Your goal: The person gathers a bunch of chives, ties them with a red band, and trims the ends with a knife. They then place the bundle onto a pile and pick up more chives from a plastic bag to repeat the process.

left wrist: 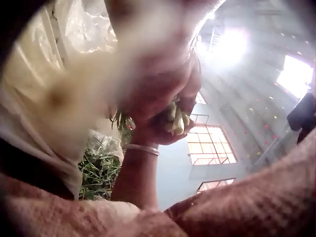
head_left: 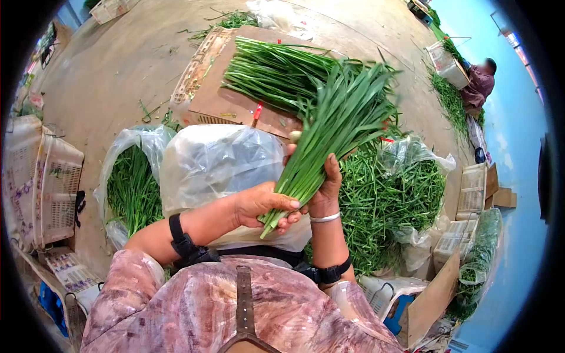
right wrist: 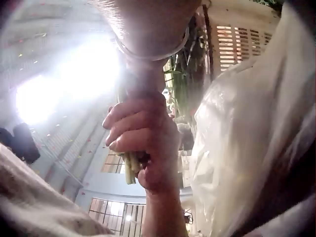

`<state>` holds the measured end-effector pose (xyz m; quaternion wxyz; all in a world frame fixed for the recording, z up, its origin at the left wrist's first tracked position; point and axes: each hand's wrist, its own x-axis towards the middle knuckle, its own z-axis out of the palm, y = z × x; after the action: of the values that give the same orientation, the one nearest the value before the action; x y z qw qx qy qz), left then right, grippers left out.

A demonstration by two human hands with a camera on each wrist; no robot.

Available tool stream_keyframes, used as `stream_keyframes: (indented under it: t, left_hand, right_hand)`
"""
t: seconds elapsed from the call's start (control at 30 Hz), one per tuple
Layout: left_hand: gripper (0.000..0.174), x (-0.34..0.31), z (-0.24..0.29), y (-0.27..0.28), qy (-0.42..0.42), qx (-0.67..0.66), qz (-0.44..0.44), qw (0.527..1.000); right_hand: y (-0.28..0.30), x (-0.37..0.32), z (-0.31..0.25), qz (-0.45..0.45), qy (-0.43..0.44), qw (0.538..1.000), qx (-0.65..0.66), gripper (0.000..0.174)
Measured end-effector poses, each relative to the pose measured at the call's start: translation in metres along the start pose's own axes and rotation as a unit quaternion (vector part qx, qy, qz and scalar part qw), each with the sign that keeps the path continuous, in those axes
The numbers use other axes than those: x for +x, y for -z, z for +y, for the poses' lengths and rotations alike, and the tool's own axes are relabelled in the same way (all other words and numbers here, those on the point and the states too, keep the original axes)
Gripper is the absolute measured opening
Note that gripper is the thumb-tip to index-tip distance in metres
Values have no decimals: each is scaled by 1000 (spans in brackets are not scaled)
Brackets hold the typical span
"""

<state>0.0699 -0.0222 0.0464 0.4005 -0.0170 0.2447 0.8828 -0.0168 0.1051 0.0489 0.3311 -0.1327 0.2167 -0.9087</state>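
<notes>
A bunch of garlic chives (head_left: 335,123) slants up and away in front of the person, held in both hands. Near the cut stem ends, the left hand (head_left: 265,203) grips the bunch with its thumb across the stems. Higher up, the right hand (head_left: 325,187) holds it from the right, thumb up along the side and fingers passing behind the leaves. In the right wrist view, pale stem ends (right wrist: 130,167) stick out below the left hand's curled fingers (right wrist: 131,121). More chives (head_left: 271,70) lie in a pile on a brown board (head_left: 206,100) beyond the hands.
A clear plastic sheet (head_left: 218,165) covers something before the person. Bags of greens stand at left (head_left: 134,188) and right (head_left: 388,206). White crates (head_left: 59,182) stack at far left. Another person (head_left: 479,85) sits by the blue wall (head_left: 518,117).
</notes>
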Motion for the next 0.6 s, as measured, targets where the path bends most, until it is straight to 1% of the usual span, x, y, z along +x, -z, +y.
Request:
stream_keyframes:
  t: [0.03, 0.07, 0.1, 0.13, 0.17, 0.2, 0.23, 0.3, 0.33, 0.37, 0.43, 0.47, 0.5, 0.57, 0.6]
  left_hand:
    - [32, 0, 2, -1, 1, 0, 1, 1000]
    - [30, 1, 5, -4, -7, 29, -2, 1000]
    - [27, 1, 8, -7, -15, 58, -6, 998]
    - [26, -1, 14, -13, -18, 83, 8, 996]
    - [35, -8, 24, -19, -11, 150, 17, 988]
    - [49, -8, 33, -11, -23, 280, 6, 960]
    - [65, -9, 46, -8, -35, 408, -5, 912]
    - [80, -17, 74, -20, -103, 462, 14, 880]
    - [81, -16, 88, -23, -158, 465, 35, 871]
    - [83, -15, 103, -27, -212, 465, 54, 858]
    - [81, -11, 137, -53, -258, 511, 51, 818]
    - [80, -11, 151, -74, -273, 558, 98, 777]
    - [78, -8, 162, -88, -287, 601, 145, 731]
    - [71, 9, 179, -91, -412, 624, 139, 649]
    - [62, 19, 180, -96, -515, 559, 108, 641]
  right_hand:
    - [1, 0, -3, -6, -6, 1000, 2, 75]
    - [-1, -1, -6, 8, -5, 1000, 16, 72]
    - [-5, 0, -10, 8, -6, 1000, 16, 72]
    - [-9, 2, -13, 5, 24, 1000, 9, 69]
    - [-14, 5, -15, 4, 52, 999, 2, 66]
    - [-28, 9, -17, 5, 87, 996, -9, 57]
    - [-35, 10, -21, 5, 85, 996, -7, 57]
    - [-44, 11, -33, 21, 95, 982, -165, 53]
    - [-50, 15, -37, 23, 122, 972, -201, 45]
    - [-57, 17, -42, 22, 124, 972, -200, 45]
    - [-68, 27, -52, 3, 141, 938, -317, 37]
    - [-69, 37, -56, -32, 159, 929, -334, 35]
    - [-71, 46, -59, -37, 160, 928, -335, 35]
    - [-72, 63, -67, -51, 222, 857, -462, 35]
    - [-67, 71, -71, -55, 210, 844, -490, 39]
